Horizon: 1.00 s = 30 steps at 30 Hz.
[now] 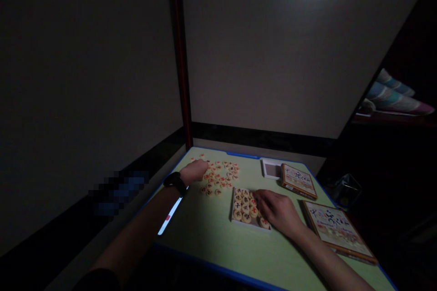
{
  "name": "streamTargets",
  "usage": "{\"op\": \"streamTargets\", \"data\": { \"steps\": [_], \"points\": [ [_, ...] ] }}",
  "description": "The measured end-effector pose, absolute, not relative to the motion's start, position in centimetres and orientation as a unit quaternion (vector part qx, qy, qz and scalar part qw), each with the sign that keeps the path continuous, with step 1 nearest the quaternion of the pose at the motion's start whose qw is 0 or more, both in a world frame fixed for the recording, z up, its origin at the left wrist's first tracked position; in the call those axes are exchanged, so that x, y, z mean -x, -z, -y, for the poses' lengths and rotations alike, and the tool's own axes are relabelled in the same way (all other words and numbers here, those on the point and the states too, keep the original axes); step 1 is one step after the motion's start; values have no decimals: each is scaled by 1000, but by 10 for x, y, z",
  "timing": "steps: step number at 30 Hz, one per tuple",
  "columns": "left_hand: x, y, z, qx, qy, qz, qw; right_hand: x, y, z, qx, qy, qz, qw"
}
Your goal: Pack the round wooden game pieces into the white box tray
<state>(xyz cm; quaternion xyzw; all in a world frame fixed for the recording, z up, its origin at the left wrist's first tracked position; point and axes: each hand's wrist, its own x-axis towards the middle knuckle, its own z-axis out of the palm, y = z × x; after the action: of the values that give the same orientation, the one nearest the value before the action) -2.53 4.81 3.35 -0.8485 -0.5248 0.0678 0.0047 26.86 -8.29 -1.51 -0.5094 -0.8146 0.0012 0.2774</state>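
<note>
Loose round Chinese chess pieces, marked in red or black, lie spread over the far left of the green table. Among them, at their left edge, is my left hand, its fingers closed; what is between the fingertips is hidden. A shallow white box nearer to me holds rows of the same pieces. Over its right side my right hand reaches in with bent fingers, which close on a Chinese chess piece at the upper right, mostly covered by the hand. Part of the box floor shows at the front.
A lit phone lies by the table's left edge, under my left forearm. Another shallow white box stands at the back, partly under a printed box lid. A second printed lid lies at the right edge. Walls border the table behind and left.
</note>
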Motion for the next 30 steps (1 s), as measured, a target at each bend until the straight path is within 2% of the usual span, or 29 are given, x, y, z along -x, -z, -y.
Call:
{"op": "streamTargets", "data": {
  "steps": [18, 30],
  "points": [
    [29, -24, -55, 853, -47, 518, -26, -270, 18, 81, 510, 0, 811, 288],
    [23, -37, -49, 859, -27, 510, -26, -270, 17, 82, 508, 3, 813, 284]
  ]
}}
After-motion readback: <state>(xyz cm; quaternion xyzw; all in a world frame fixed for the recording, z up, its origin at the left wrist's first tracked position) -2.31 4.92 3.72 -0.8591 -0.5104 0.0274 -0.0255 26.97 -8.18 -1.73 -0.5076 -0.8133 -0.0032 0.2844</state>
